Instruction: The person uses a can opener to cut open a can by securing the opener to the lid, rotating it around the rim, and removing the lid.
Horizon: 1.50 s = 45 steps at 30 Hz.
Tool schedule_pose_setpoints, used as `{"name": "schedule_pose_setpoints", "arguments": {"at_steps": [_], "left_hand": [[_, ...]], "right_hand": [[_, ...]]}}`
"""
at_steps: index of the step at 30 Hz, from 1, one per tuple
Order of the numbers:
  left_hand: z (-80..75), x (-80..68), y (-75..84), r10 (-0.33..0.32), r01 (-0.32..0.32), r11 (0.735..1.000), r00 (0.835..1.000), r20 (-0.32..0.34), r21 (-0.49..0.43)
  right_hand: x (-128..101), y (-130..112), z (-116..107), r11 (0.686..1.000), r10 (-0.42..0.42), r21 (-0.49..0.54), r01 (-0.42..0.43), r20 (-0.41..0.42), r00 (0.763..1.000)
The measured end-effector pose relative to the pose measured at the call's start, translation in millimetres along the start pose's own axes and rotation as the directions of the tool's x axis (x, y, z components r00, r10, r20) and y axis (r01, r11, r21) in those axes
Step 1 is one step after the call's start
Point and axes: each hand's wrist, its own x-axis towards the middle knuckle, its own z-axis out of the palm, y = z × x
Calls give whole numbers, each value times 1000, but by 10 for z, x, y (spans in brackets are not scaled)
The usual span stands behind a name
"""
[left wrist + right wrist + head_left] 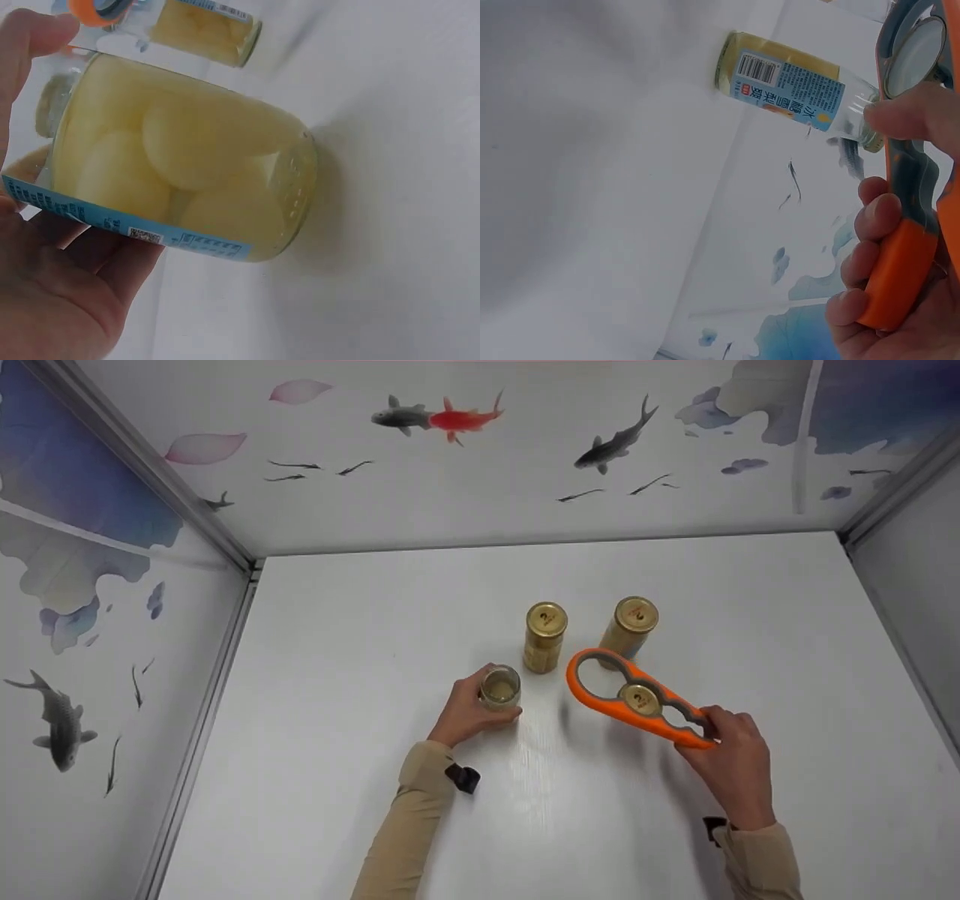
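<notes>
An uncapped glass jar [501,687] stands in my left hand [466,714], thumb and fingers curled round its upper part. Pale round fruit pieces [169,142] sit in yellowish liquid inside it, and a blue label [127,225] runs along its side in the left wrist view. To the right, my right hand [739,769] grips the handle end of an orange and grey jar opener [611,707], held up over the table. A gold lid [640,700] is caught in the opener's middle opening; its pale underside shows in the right wrist view.
Two capped jars with gold lids stand farther back: one jar [543,651] behind the uncapped one, another jar [628,631] to its right, partly overlapped by the opener. The white table [360,622] meets printed panels [480,495] at the back and left.
</notes>
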Motion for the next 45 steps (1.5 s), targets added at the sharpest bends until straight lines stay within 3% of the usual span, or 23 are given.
{"name": "schedule_pose_setpoints", "arguments": {"at_steps": [7,17,27,45], "left_hand": [[-110,105,-87,-47,47,999,998,-37,5],[-215,255,-156,-23,21,999,999,-41,-49],[-283,403,-232,-114,110,992,990,-78,-56],[-245,576,-328,-129,112,987,978,-165,-111]], "right_hand": [[-71,-2,49,1000,29,-9,-28,56,998],[-146,48,55,1000,25,3,-26,38,999],[-176,86,85,997,78,-18,-77,69,995],[-1,-118,288,998,-57,2,57,70,996]]}}
